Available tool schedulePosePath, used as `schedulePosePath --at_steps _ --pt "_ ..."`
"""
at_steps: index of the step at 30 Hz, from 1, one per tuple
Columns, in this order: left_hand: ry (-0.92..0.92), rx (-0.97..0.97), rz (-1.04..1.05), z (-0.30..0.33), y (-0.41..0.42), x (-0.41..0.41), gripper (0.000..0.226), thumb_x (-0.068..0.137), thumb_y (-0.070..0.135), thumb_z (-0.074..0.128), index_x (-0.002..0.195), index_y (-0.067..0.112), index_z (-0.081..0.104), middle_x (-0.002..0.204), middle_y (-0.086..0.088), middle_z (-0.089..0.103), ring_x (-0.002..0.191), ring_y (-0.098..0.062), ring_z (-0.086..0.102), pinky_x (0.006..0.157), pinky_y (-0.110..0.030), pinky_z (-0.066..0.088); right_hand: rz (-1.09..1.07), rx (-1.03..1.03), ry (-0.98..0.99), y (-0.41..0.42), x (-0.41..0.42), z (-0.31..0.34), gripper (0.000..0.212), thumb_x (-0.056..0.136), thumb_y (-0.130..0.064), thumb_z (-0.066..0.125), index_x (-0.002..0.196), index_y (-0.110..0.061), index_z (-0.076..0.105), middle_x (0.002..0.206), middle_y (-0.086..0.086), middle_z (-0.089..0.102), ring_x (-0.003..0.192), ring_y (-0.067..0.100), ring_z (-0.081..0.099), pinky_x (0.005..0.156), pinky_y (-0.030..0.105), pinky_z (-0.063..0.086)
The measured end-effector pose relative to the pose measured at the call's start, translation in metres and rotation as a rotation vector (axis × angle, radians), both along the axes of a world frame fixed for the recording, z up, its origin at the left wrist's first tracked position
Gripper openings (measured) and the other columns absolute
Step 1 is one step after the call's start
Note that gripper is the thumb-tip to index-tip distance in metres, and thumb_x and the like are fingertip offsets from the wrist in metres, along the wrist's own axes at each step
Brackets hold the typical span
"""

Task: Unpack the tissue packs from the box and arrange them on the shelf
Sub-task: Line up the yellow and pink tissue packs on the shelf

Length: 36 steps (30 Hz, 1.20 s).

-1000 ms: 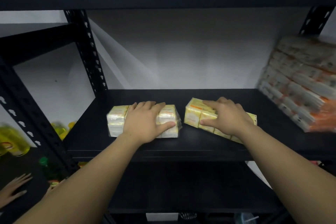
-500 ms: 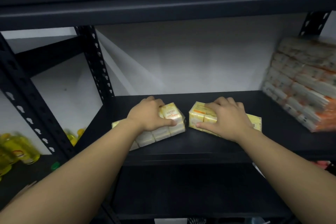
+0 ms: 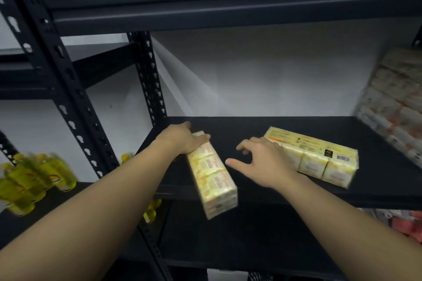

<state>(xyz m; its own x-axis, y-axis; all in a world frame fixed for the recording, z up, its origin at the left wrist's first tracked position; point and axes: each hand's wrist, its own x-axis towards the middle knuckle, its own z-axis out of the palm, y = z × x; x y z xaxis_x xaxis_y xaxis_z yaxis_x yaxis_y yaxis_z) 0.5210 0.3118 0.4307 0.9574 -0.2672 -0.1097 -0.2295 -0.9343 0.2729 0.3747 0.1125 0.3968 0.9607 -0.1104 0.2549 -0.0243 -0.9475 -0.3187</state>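
Observation:
Two yellow tissue packs lie on the black shelf board. My left hand grips the far end of the left tissue pack, which is turned lengthwise so its near end sticks out past the shelf's front edge. The right tissue pack lies flat and slanted toward the right. My right hand hovers between the two packs with its fingers spread, its wrist over the right pack's left end, holding nothing.
A tall stack of white and orange tissue packs fills the shelf's right end. Black perforated posts stand at the left. Yellow bottles sit on the neighbouring left shelf. A black shelf hangs overhead.
My left hand has swung its pack from crosswise to lengthwise, near end now over the front edge. My right hand has let go of the right pack and opened. The camera has tilted up.

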Motion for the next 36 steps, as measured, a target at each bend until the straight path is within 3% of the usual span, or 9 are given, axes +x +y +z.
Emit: schedulePosePath --at_steps 3,6,13,16,19,24,28,32,36 --pt "-0.092 -0.043 -0.143 -0.010 0.014 0.006 0.075 0.090 0.078 0.050 0.147 0.029 0.051 0.136 -0.010 0.051 0.117 -0.028 0.059 0.087 -0.037 0.046 0.020 0.096 0.032 0.014 0.001 0.001 0.068 0.084 -0.083 0.053 0.128 -0.034 0.064 0.109 -0.018 0.063 0.101 0.004 0.058 0.087 0.038 0.057" --pt "-0.046 -0.181 -0.244 -0.019 0.027 0.006 0.067 0.092 0.070 0.058 0.143 0.026 0.055 0.127 -0.001 0.064 0.112 -0.020 0.064 0.093 -0.037 0.054 0.062 0.188 0.121 0.032 0.003 0.006 0.084 0.077 -0.090 0.053 0.141 -0.035 0.055 0.121 -0.017 0.060 0.104 0.004 0.058 0.088 0.036 0.056" --pt "-0.092 -0.231 -0.215 -0.025 0.033 0.003 0.067 0.089 0.073 0.059 0.137 0.025 0.056 0.117 0.003 0.070 0.099 -0.016 0.067 0.088 -0.044 0.059 0.175 0.149 0.366 0.054 0.009 0.014 0.123 0.053 -0.088 0.076 0.155 -0.040 0.028 0.142 -0.010 0.047 0.128 0.017 0.052 0.099 0.043 0.051" --pt "-0.107 -0.214 -0.147 -0.026 0.039 0.007 0.078 0.084 0.081 0.053 0.142 0.029 0.052 0.128 -0.001 0.065 0.110 -0.021 0.063 0.092 -0.042 0.057 0.101 0.127 0.391 0.031 0.014 0.022 0.136 0.049 -0.088 0.078 0.162 -0.032 0.025 0.156 -0.005 0.044 0.137 0.020 0.049 0.106 0.045 0.049" --pt "-0.089 -0.205 -0.083 -0.029 0.043 0.007 0.076 0.089 0.079 0.049 0.147 0.029 0.049 0.138 -0.004 0.059 0.120 -0.025 0.058 0.090 -0.038 0.050 0.022 0.168 0.342 0.004 0.015 0.029 0.120 0.054 -0.083 0.080 0.153 -0.025 0.045 0.143 -0.003 0.058 0.124 0.019 0.058 0.101 0.038 0.052" --pt "-0.030 -0.129 -0.055 -0.030 0.045 0.005 0.082 0.090 0.084 0.039 0.144 0.024 0.054 0.122 -0.002 0.068 0.101 -0.020 0.060 0.084 -0.037 0.050 -0.104 0.216 0.308 -0.018 0.019 0.010 0.094 0.057 -0.098 0.059 0.120 -0.028 0.067 0.112 -0.008 0.071 0.097 0.014 0.067 0.085 0.039 0.059" --pt "-0.063 -0.227 -0.040 -0.031 0.049 0.003 0.074 0.087 0.083 0.050 0.130 0.024 0.062 0.113 0.002 0.070 0.089 -0.012 0.066 0.082 -0.036 0.057 -0.078 0.418 0.313 -0.015 0.019 0.000 0.059 0.081 -0.073 0.069 0.113 -0.023 0.067 0.092 -0.006 0.076 0.070 0.012 0.076 0.069 0.036 0.066" --pt "-0.148 -0.424 -0.025 -0.031 0.050 0.000 0.056 0.082 0.071 0.071 0.115 0.026 0.065 0.107 0.006 0.067 0.084 -0.006 0.063 0.065 -0.027 0.054 -0.060 0.484 0.171 -0.017 0.026 -0.002 0.042 0.083 -0.051 0.082 0.108 -0.021 0.068 0.076 -0.001 0.078 0.066 0.014 0.075 0.073 0.043 0.065" --pt "-0.189 -0.490 -0.064 -0.038 0.052 0.002 0.053 0.073 0.065 0.081 0.109 0.030 0.064 0.115 0.004 0.061 0.103 -0.018 0.060 0.082 -0.034 0.056 -0.142 0.487 0.071 -0.022 0.030 -0.010 0.049 0.073 -0.044 0.091 0.109 -0.027 0.062 0.085 -0.007 0.075 0.077 0.012 0.072 0.074 0.042 0.061"
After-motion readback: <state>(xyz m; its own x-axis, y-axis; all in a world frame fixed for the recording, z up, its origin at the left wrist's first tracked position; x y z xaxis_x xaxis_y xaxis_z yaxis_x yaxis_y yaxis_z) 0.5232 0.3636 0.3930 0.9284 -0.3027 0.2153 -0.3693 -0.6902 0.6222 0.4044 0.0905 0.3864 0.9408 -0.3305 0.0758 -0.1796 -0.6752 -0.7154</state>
